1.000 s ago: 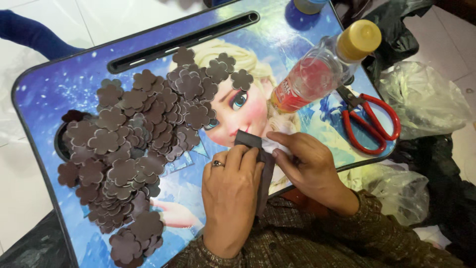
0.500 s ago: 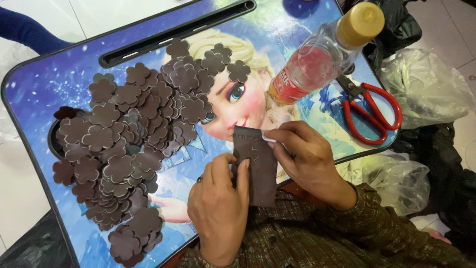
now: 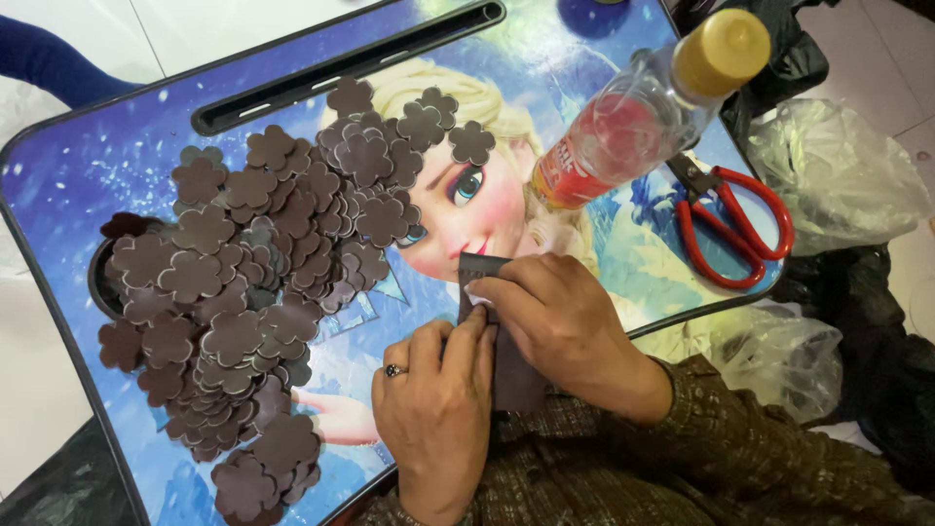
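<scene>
A: Entry, head view. Both hands were closed on the dark brown strip [image 3: 506, 365] at the near edge of the blue picture-printed surface [image 3: 88, 166]. The left hand [image 3: 438, 414], ring on one finger, pinched the strip's left side. The right hand [image 3: 560, 326] lay over its upper end, fingers curled, with a bit of white showing under the fingertips.

B: Change against the earlier pictures?

A: A second before, the strip sat higher, only a short piece visible between the hands. Half a second before, more of it lay exposed and flat. At this moment the right hand had shifted across it and covered the top, and the left hand had closed in against it.

B: Meaning for the work?

A: Judged only: the strip was being pressed or folded, not yet cut. The red-handled scissors [image 3: 735, 229] lay untouched to the right, beside the clear bottle [image 3: 623, 131] with the yellow cap.

B: Anything else moved?

A: No. The heap of brown flower-shaped cutouts [image 3: 253, 282] lay as before on the left of the surface, well apart from the hands.
</scene>
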`<control>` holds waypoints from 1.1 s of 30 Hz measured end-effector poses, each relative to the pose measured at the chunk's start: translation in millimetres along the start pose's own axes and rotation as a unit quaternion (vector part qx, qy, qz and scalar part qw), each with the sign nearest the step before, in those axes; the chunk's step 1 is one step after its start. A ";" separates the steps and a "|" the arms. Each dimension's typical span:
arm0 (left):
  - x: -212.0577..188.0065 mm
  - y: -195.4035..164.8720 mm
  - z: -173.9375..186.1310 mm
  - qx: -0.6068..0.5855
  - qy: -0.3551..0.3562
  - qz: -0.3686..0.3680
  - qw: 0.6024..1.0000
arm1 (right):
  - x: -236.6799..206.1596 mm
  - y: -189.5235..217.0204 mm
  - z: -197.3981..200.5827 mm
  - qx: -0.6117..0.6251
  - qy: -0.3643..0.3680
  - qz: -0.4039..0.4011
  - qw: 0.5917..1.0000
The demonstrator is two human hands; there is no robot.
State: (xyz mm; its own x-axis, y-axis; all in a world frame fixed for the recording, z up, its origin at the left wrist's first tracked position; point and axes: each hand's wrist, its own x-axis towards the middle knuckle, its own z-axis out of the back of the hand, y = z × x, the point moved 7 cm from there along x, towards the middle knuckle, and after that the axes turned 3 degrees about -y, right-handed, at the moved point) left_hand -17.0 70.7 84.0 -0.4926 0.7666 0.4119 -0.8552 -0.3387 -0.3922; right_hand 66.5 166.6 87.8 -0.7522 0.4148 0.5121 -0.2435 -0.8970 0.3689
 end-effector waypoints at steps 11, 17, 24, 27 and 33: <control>-0.4 -0.1 -0.5 -0.002 -0.001 0.000 1.000 | -25.9 11.3 15.6 -0.061 0.044 -0.033 0.997; 0.3 2.4 -0.6 -0.021 0.012 0.005 1.000 | -25.7 16.6 13.1 -0.011 0.067 -0.005 0.998; 1.0 0.7 1.9 -0.022 -0.007 0.004 1.000 | -22.8 -2.2 11.4 -0.051 0.021 -0.044 0.998; 0.8 1.1 -0.6 -0.014 0.012 0.001 1.000 | -22.8 2.6 8.7 -0.004 0.033 -0.035 0.999; 0.8 1.2 -0.2 -0.019 0.001 0.004 1.000 | -17.4 3.0 10.1 -0.024 0.010 -0.045 0.999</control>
State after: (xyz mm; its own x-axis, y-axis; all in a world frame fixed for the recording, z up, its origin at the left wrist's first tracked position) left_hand -18.4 71.0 83.7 -0.4981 0.7658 0.4068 -0.8447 -0.3227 -0.4269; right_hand 85.0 158.3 87.8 -0.7383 0.4912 0.4622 -0.3390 -0.8627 0.3752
